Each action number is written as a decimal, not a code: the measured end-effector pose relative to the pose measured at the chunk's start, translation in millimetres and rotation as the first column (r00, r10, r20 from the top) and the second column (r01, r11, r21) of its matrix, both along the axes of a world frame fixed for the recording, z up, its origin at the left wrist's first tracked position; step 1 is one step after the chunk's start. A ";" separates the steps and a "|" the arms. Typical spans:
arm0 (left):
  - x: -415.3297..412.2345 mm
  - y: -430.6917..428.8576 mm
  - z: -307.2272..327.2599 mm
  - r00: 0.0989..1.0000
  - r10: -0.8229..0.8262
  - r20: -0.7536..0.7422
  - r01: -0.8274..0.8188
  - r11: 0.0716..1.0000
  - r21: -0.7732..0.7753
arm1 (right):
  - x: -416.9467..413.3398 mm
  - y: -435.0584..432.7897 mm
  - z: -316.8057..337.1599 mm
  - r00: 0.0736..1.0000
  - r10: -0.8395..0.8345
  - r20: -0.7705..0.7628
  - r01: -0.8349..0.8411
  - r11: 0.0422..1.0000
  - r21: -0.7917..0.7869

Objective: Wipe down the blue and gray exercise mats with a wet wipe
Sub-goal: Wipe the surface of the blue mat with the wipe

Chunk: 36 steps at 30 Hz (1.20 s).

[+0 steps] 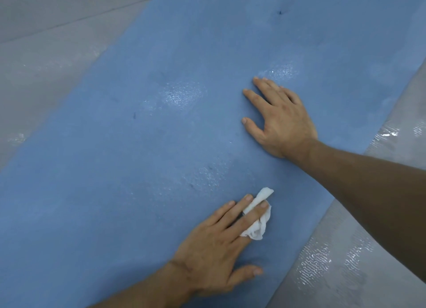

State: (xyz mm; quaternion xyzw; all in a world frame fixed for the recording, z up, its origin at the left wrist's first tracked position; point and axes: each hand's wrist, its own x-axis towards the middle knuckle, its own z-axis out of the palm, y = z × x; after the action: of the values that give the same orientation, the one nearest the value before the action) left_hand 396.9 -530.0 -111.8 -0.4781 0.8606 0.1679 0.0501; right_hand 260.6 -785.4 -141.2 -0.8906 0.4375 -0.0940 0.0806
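left hand [214, 245]: fingers out straight, pressing the wet wipe [260, 227] down on the blue mat [138, 146], near its right edge.
right hand [281, 120]: flat and open on the blue mat, further up, holding nothing.
do it well: i think push down evenly, wipe in long rows, and keep the other hand still so the mat does not slide.
wet spots [182, 95]: three shiny ones on the blue.
count: two hands, one wet wipe, one blue mat, two gray mat bits, left [46, 65] and right [334, 261].
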 end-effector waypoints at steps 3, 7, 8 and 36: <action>20.4 -12.1 1.0 1.000 0.006 -0.003 -0.006 1.000 0.006 | -0.4 0.0 0.2 1.000 -0.004 -0.002 0.004 1.000 0.003; 65.3 -40.2 4.3 0.966 0.257 -0.007 -0.257 0.966 0.017 | -0.1 -0.4 0.4 1.000 -0.006 0.003 0.006 1.000 0.014; 77.0 -47.9 4.9 0.956 0.293 0.009 -0.293 0.956 0.013 | -0.2 -0.5 0.6 1.000 -0.006 0.003 0.006 1.000 0.018; 224.2 -179.6 -23.6 0.609 0.791 -0.060 -0.788 0.594 -0.159 | -1.5 -25.1 10.8 0.969 0.155 -0.192 -0.149 0.988 0.046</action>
State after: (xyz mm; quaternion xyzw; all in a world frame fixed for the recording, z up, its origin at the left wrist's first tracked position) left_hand 621.1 -709.6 -135.4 -0.8132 0.5707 0.0952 -0.0629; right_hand 259.1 -810.5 -130.4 -0.9251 0.3752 0.0071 0.0579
